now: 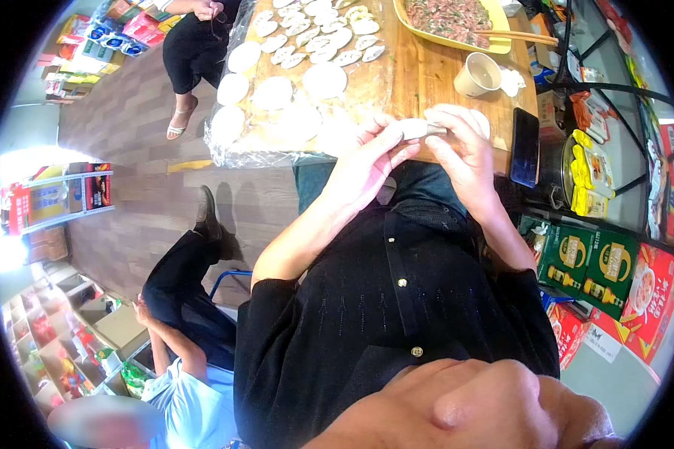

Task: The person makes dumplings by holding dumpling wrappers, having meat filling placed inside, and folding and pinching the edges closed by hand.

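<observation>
A dumpling [414, 129] is held near the table's front edge between my two hands. My left hand [371, 159] pinches one end of it with thumb and fingers. The other end sits in the closed fingers of my right hand [463, 141], which partly hide it. Round dumpling wrappers [272, 93] lie just ahead on the plastic-covered left part of the table. Beyond them are several rows of folded dumplings [323, 52]. A yellow tray [505, 43] of minced meat filling [445, 21] stands at the back, with chopsticks [518, 36] resting over its rim.
A paper cup [478, 75] stands right of centre on the wooden table [419, 78]. A black phone [525, 147] lies at the right edge. Shelves with packets [593, 176] and boxes are close on the right. Two people sit on the left, one in a blue shirt [191, 400].
</observation>
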Demonstrator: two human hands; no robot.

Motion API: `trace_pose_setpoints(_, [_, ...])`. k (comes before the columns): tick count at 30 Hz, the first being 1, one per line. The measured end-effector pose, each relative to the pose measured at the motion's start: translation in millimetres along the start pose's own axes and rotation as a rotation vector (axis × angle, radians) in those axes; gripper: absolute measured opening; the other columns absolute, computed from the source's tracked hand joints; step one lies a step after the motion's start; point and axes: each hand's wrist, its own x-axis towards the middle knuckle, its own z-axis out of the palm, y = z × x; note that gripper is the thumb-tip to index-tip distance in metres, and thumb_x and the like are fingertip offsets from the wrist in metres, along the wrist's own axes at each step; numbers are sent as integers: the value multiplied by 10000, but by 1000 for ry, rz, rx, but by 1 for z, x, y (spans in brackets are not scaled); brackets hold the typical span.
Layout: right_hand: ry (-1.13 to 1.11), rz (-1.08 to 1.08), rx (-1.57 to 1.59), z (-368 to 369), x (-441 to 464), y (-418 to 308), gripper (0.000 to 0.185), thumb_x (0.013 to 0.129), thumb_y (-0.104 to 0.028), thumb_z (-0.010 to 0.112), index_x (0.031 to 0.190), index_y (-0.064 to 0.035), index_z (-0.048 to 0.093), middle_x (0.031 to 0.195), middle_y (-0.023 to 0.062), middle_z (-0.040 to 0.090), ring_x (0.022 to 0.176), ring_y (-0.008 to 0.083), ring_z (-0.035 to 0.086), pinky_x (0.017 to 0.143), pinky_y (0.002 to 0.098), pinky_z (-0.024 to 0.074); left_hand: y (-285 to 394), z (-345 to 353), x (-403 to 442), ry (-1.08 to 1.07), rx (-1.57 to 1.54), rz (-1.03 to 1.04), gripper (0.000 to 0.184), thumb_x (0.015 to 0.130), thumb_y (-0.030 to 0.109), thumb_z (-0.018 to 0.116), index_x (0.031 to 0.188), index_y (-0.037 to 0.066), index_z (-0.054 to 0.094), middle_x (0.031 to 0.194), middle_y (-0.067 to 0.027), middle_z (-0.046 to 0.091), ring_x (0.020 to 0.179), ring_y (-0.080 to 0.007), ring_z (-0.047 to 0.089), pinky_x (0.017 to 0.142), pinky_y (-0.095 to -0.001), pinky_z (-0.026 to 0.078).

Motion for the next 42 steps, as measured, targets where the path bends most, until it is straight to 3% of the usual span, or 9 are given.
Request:
trace_pose_setpoints(7, [83, 97, 340, 6, -5, 2, 281, 870, 70, 612, 1145, 37, 564, 1063, 76, 526, 976, 129, 570, 869, 240, 473, -2, -5, -1, 42, -35, -40, 142, 947, 120, 586, 1043, 21, 553, 1081, -127, 634, 1001, -215, 643, 884, -327, 545])
trace_pose_setpoints(18, [100, 147, 553, 4, -9, 6, 350, 876, 101, 586, 1210, 34, 504, 1018, 56, 535, 927, 119, 574, 836, 242, 483, -1, -2, -2, 43, 157, 11, 342, 895, 88, 654, 1203, 4, 531, 1086, -105, 636, 951, -172, 637, 810, -291, 551])
trace_pose_setpoints(23, [98, 122, 569, 5, -11, 3, 371, 877, 104, 585, 1228, 26, 492, 1011, 59, 558, 933, 124, 578, 844, 248, 488, 9, 8, -4, 12, 401, -12, 272, 879, 142, 681, 1110, 21, 605, 992, -30, 643, 844, -76, 593, 707, -220, 494])
trace_pose_setpoints(29, [82, 106, 517, 5, -14, 2, 397, 871, 109, 586, 1245, 34, 480, 1012, 62, 565, 941, 125, 583, 870, 260, 485, 14, 12, -1, 20, 542, -21, 191, 845, 173, 713, 975, 48, 652, 852, 19, 641, 721, -25, 528, 629, -171, 413])
trace_pose_setpoints(33, [71, 9, 425, 7, -16, 2, 439, 858, 103, 607, 1269, 39, 468, 991, 65, 570, 934, 126, 585, 882, 280, 484, 15, 14, 3, 52, 649, -62, 193, 841, 176, 715, 956, 32, 654, 839, 9, 641, 737, -36, 540, 652, -192, 436])
trace_pose_setpoints(35, [65, -27, 390, 9, -17, 2, 451, 854, 100, 613, 1276, 39, 465, 984, 66, 571, 934, 126, 585, 885, 286, 484, 14, 16, 4, 11, 850, 121, 220, 848, 228, 722, 933, 34, 661, 831, 6, 630, 727, -60, 546, 667, -209, 441])
trace_pose_setpoints(42, [120, -64, 315, 11, -21, 3, 486, 823, 96, 645, 1272, 18, 477, 997, 71, 570, 903, 126, 583, 857, 283, 488, 23, 27, -4, -50, 1099, 275, 222, 850, 226, 713, 915, 21, 658, 846, -22, 640, 777, -86, 576, 709, -240, 466])
